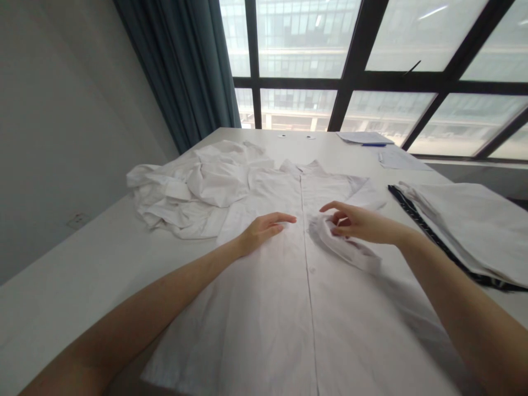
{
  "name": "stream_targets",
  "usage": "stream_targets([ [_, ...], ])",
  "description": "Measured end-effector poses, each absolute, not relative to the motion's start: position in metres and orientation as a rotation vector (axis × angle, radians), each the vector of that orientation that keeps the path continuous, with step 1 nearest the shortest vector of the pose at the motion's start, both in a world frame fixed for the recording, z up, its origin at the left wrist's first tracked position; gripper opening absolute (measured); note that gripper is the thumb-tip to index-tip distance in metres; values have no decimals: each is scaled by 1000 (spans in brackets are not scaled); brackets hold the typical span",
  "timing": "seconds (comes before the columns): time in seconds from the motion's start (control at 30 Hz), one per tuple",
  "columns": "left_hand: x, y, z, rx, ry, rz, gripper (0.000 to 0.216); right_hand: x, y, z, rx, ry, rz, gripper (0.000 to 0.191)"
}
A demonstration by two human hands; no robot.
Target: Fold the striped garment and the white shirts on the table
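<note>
A long white button-front garment (272,308) lies front side up on the table, its collar (303,168) at the far end and its front edge running down the middle. My left hand (264,231) rests on the garment left of that edge, fingers stretched out and holding nothing. A white sleeve (350,250) is folded across the right front. My right hand (350,221) has its thumb and some fingers closed on the sleeve near its end, while the index finger points out toward the middle.
Rumpled white cloth (198,181) lies at the left on the white table (103,258). To the right is a stack of folded white cloth (482,225) over a dark striped piece. Papers (363,137) and a blue pen (373,144) lie at the far edge, near the windows.
</note>
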State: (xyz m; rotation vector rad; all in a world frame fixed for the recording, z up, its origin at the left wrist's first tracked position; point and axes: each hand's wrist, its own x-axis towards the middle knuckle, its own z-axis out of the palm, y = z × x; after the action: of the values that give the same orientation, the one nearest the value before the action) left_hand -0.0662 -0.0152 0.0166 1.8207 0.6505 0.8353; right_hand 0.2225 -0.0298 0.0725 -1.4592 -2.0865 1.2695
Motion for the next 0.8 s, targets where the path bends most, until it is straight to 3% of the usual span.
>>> stream_targets([
  [0.23,-65,-10,4,1577,592,857,55,186,-40,76,-1021,-1658,1466,32],
  [0.37,-65,-11,5,1540,589,851,73,169,-44,61,-970,-1794,1650,22],
  [0.53,-65,-13,7,1413,599,775,75,184,-33,54,-976,-2006,1642,27],
  [0.63,-66,-10,5,1330,596,818,67,213,-15,50,-1170,-2050,1242,21],
  [0.73,-67,-7,4,1210,612,919,62,250,3,39,-1515,-2120,517,14],
  [0.8,-67,-5,4,1128,635,977,61,274,12,28,-1705,-2141,105,21],
])
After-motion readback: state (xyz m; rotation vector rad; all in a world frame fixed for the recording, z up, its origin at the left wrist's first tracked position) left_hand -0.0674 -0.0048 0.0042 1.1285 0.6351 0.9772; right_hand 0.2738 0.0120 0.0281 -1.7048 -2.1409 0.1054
